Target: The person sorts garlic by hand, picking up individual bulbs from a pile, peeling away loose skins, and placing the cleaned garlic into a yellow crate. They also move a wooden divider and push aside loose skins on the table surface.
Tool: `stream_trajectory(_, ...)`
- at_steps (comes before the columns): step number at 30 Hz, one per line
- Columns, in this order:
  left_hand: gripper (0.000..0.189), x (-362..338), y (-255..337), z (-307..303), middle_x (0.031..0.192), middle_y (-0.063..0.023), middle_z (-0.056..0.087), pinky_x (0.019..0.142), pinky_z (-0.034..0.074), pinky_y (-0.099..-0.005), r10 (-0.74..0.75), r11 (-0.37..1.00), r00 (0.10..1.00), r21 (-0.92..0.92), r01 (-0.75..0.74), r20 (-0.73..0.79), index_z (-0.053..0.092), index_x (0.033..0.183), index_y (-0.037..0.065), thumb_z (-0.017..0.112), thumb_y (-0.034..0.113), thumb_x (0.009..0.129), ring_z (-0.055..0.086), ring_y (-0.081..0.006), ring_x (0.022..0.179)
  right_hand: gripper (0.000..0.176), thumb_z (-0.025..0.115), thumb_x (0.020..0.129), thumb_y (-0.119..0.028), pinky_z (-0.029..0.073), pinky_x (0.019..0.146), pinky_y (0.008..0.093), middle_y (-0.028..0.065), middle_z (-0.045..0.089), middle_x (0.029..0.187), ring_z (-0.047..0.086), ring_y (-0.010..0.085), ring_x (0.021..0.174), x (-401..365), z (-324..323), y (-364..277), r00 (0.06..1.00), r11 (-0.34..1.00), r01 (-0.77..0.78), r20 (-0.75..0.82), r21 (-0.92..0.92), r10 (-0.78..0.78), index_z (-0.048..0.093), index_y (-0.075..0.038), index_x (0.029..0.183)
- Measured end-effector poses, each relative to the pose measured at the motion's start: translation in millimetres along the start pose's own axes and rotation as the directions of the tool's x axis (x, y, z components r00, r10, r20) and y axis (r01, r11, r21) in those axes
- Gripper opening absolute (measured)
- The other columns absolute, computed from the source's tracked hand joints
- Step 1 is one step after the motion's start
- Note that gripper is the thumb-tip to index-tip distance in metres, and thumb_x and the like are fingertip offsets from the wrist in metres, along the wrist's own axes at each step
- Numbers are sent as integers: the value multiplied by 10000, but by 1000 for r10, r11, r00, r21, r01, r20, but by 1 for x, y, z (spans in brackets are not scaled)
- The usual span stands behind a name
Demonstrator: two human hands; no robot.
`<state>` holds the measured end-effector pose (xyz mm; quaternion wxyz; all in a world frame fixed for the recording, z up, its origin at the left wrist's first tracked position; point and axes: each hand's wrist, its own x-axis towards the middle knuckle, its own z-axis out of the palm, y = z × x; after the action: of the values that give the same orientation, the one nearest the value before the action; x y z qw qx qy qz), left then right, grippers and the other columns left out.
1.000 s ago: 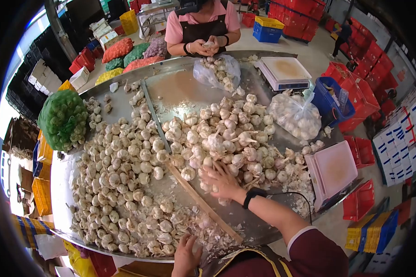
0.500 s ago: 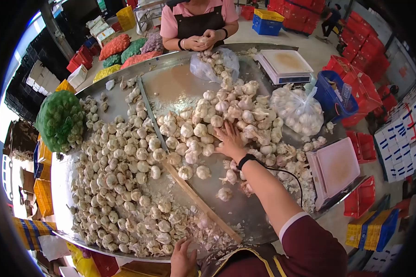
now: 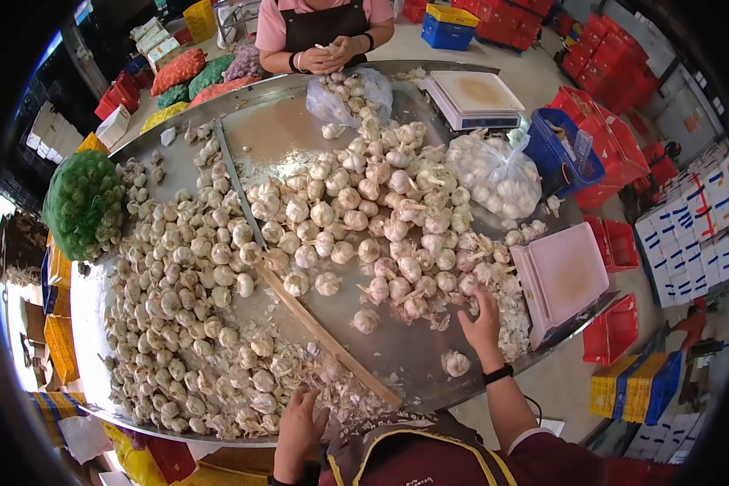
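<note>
My right hand (image 3: 483,321) rests flat and spread on the metal table (image 3: 405,348), at the near right edge of a big pile of garlic bulbs (image 3: 381,219), holding nothing. One loose garlic bulb (image 3: 455,363) lies just left of my wrist. My left hand (image 3: 298,423) presses on the table's near rim beside garlic skins (image 3: 344,393), fingers apart and empty. A wooden stick (image 3: 324,334) separates this pile from a second garlic pile (image 3: 194,308) on the left.
A person in a pink shirt (image 3: 320,32) stands across the table handling garlic over a clear bag (image 3: 348,95). A tied bag of garlic (image 3: 498,174), two scales (image 3: 471,99) (image 3: 563,279), a green net sack (image 3: 81,202) and red crates (image 3: 616,332) surround the table.
My right hand pulled back from the middle of the garlic pile to the near right side of the table. The view shifted downward and left; my left hand stayed on the rim.
</note>
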<state>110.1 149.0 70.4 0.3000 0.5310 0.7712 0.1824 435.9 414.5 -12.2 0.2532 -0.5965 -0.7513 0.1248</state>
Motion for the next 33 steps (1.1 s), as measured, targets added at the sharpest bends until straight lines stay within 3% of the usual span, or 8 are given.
stream_trajectory(7,442,-6,15,3,1190,-186,527,842,498,-434,-11,1000,1000,19,10,22,560,1194,72,692,195,791,572,-386,1032,556,812,639,-379,475,791,433,110,526,1045,544,336,978,-66,-26,-11,842,985,-166,526,36,123,549,-152,1074)
stream_trajectory(16,435,-34,18,31,1195,-196,538,852,500,-419,-54,999,997,-1,54,48,570,1185,71,699,233,802,588,-390,1014,332,764,689,-235,505,758,377,95,547,964,588,279,949,-88,2,24,726,992,-88,688,91,1,591,-127,951)
stream_trajectory(19,425,-37,22,31,1187,-200,539,843,502,-421,-71,997,997,23,71,33,575,1177,69,697,235,805,591,-392,1002,292,725,778,-160,518,751,322,101,595,1050,614,209,989,-55,32,25,705,824,-355,705,441,-73,595,-95,1031)
stream_trajectory(23,424,-40,27,33,1188,-205,539,841,501,-420,-96,995,995,29,95,28,578,1173,65,697,235,803,591,-394,1003,476,692,858,-171,508,804,348,88,551,1206,598,223,1028,23,16,-51,733,-66,-663,665,746,142,498,-72,1281)
stream_trajectory(26,429,-41,30,34,1193,-197,538,839,502,-418,-84,996,996,21,84,-7,580,1176,67,698,235,799,592,-387,1005,481,665,870,-160,492,843,340,98,526,1246,574,231,1082,63,12,-58,778,-146,-572,590,807,215,484,-70,1306)
stream_trajectory(27,432,-43,31,35,1189,-192,542,838,502,-417,-99,995,995,19,99,-13,580,1178,69,698,235,797,593,-384,1007,481,665,870,-160,492,843,340,98,526,1246,574,231,1082,73,17,-49,782,-142,-568,585,811,215,484,-70,1306)
stream_trajectory(29,435,-46,33,41,1185,-186,546,837,502,-417,-110,994,994,4,110,-16,580,1181,71,698,234,796,593,-381,1009,461,638,874,-147,483,876,356,114,540,1225,549,228,1114,93,32,-17,896,398,-443,399,803,193,487,-63,1301)
stream_trajectory(33,433,-52,32,46,1152,-178,566,831,503,-417,-154,988,988,14,154,11,582,1181,74,694,226,791,594,-376,1001,493,648,839,-130,467,908,401,158,565,1204,544,269,1115,143,41,29,888,584,-460,334,669,316,485,-56,1298)
